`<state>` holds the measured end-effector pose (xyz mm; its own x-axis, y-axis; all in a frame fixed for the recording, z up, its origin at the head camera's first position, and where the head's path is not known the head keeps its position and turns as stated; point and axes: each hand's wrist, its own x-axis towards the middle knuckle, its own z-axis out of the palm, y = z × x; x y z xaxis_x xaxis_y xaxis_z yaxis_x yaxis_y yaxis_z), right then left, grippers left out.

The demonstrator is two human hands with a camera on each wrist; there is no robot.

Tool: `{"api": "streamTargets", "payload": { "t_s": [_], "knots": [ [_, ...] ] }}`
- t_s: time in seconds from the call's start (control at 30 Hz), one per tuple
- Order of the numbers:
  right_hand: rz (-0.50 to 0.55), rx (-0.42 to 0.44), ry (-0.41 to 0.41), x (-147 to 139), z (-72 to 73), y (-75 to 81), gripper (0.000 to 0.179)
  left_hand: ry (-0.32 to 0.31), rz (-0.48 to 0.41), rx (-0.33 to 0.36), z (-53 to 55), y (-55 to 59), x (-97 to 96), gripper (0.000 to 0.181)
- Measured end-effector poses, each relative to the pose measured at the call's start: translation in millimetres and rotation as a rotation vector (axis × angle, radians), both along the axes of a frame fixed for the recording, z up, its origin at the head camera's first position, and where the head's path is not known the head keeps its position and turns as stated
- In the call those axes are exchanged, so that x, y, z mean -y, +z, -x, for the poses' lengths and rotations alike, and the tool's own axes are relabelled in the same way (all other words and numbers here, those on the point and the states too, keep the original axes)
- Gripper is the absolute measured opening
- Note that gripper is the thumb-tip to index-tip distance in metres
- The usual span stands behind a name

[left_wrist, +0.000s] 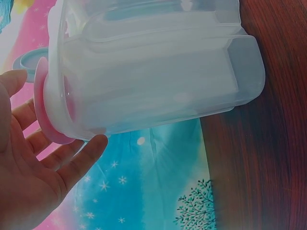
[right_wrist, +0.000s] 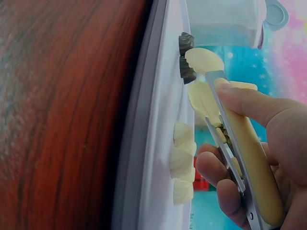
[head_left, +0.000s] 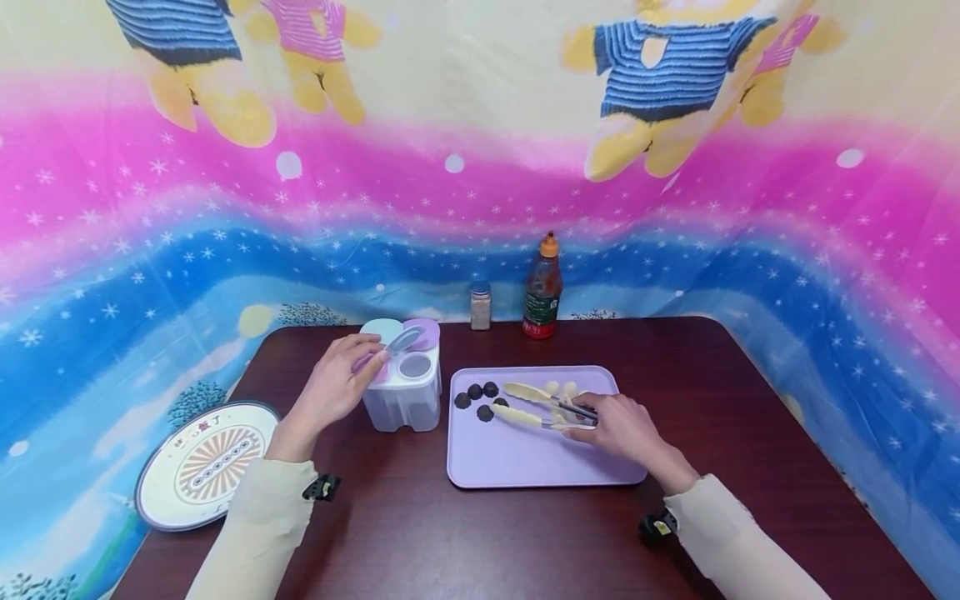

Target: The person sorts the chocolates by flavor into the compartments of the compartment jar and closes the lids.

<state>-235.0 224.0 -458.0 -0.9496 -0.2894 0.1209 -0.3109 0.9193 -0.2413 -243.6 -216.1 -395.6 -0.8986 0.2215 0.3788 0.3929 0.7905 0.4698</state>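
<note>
Snowflake-patterned cloth (head_left: pixel 450 208) hangs around a dark wooden table (head_left: pixel 450 542), where a person works with both hands at a box and a tray. The right hand (head_left: pixel 626 427) grips one pair of tongs (right_wrist: pixel 248 153) low over the lilac tray (head_left: pixel 540 467), the two pale tips spread apart just beside the dark pieces (head_left: pixel 476 392). At the upright white box (head_left: pixel 397 404), left of the tray, the left hand (head_left: pixel 337 379) reaches to the lids with fingers loosely extended, wrapped around nothing; whether the thumb presses the raised lid (head_left: pixel 405 340) is hard to tell.

Metal-armed and probably light, the tongs look springy, best squeezed midway along the handles — as they are held here. The box, apparently thin plastic, should be light and easily nudged; its lower walls offer the steadiest hold. The raised lid looks stiff and is best taken by its rim. The small pieces may be firm but apt to roll or slip, and suit a gentle pinch at their sides.

By count: five dark pieces visible, at least three pale pieces (right_wrist: pixel 181 162) — others may be hidden — four lids, one plate (head_left: pixel 153 479), one bottle (head_left: pixel 542 300) and one jar (head_left: pixel 481 308).
</note>
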Motion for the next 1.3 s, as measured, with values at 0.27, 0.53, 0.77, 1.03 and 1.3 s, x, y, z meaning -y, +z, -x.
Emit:
{"api": "streamTargets", "payload": {
  "t_s": [0.27, 0.53, 0.77, 1.03, 1.3],
  "knots": [
    [-0.013, 0.016, -0.004, 2.0, 1.4, -1.0, 0.056, 0.005, -0.004, 0.001, -0.1, 0.8, -0.3, 0.041],
    [-0.024, 0.025, 0.001, 4.7, -0.1, -1.1, 0.055, 0.014, -0.009, 0.009, 0.2, 0.4, -0.8, 0.044],
    [-0.024, 0.006, -0.001, 5.4, -1.3, -2.2, 0.052, 0.021, -0.001, 0.033, -0.3, 1.9, -2.0, 0.048],
    [-0.021, -0.001, 0.001, 4.0, -2.9, -3.2, 0.051, 0.022, -0.001, 0.028, 0.4, 0.9, -2.2, 0.048],
    [0.015, -0.013, -0.016, 2.6, -4.0, 2.3, 0.052, 0.021, -0.004, 0.02, 0.6, 0.0, -1.7, 0.048]
  ]
}}
